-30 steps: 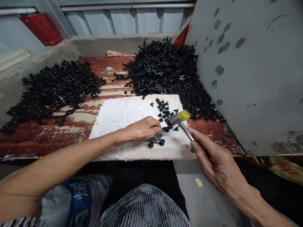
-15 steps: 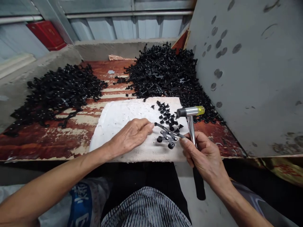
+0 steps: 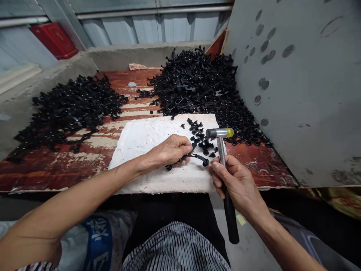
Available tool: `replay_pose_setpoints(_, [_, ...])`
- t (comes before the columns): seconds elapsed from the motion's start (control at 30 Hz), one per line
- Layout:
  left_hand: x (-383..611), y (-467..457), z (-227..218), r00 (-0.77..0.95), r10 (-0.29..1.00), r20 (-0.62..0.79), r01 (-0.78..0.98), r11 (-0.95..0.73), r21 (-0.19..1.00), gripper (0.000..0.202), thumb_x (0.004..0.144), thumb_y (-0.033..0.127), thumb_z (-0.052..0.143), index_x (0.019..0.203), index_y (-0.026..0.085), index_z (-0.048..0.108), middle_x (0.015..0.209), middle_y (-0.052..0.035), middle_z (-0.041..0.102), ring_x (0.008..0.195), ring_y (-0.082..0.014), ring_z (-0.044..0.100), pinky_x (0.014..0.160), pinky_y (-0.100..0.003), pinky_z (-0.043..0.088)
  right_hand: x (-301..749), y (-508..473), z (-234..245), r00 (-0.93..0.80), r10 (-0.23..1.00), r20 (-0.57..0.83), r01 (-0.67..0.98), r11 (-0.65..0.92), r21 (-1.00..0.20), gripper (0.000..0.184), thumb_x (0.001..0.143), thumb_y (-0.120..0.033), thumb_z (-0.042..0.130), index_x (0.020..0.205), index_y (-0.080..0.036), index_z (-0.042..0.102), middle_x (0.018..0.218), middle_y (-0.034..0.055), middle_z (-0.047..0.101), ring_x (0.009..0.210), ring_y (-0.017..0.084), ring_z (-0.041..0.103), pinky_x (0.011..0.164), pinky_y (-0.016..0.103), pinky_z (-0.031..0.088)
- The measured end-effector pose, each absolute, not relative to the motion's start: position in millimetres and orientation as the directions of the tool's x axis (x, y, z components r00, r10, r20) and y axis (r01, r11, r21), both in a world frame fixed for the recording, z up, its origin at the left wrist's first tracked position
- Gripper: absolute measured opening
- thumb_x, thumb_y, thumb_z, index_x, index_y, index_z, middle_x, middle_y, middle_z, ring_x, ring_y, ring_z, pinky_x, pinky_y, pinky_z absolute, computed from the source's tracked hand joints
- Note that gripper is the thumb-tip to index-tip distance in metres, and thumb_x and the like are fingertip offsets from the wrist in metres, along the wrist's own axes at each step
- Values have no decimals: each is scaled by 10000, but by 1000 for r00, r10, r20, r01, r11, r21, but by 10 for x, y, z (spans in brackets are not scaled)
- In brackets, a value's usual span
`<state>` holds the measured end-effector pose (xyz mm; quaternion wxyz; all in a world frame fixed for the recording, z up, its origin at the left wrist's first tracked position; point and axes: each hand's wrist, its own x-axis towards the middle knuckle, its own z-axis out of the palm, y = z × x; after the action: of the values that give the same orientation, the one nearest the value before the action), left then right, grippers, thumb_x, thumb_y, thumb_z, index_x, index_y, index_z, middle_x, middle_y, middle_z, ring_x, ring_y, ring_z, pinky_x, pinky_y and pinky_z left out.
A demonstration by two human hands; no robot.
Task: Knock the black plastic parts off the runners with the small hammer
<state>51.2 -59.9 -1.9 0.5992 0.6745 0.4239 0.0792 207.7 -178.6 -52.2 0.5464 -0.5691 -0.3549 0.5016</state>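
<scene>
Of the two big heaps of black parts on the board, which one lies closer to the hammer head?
The right heap, against the grey panel: its loose edge reaches the hammer. The left heap lies beyond the white slab.

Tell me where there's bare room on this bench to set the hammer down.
Free: the white pad's left half, beside the left hand; the red board between the two black piles. Crowded: the small parts by the hammer in the right hand.

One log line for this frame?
left hand: grips black bracket | right hand: holds hammer | surface: white pad
</scene>
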Motion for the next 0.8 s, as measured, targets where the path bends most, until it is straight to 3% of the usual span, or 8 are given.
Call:
replay_pose_setpoints(0.17, [510, -509, -37, 621, 659, -425, 515, 65, 854, 198, 909, 157, 446, 716, 163, 494, 600, 41, 535, 405, -31, 461, 357, -156, 323, 2105, -1736, -520, 291, 938, -190, -299, -99, -949, 384, 732, -486, 735, 794, -200, 487, 711, -14, 649, 377, 36, 396, 269, 145, 324])
replay_pose_setpoints(0.8, [550, -497, -13, 595, 665, -451, 551, 70, 831, 195, 924, 161, 444, 743, 154, 516, 583, 44, 519, 371, -14, 406, 354, -155, 262, 2125, -1756, -536, 288, 941, -179, -296, -90, -951, 337, 769, -445, 711, 807, -200, 482, 707, -23, 647, 368, 31, 412, 273, 136, 344])
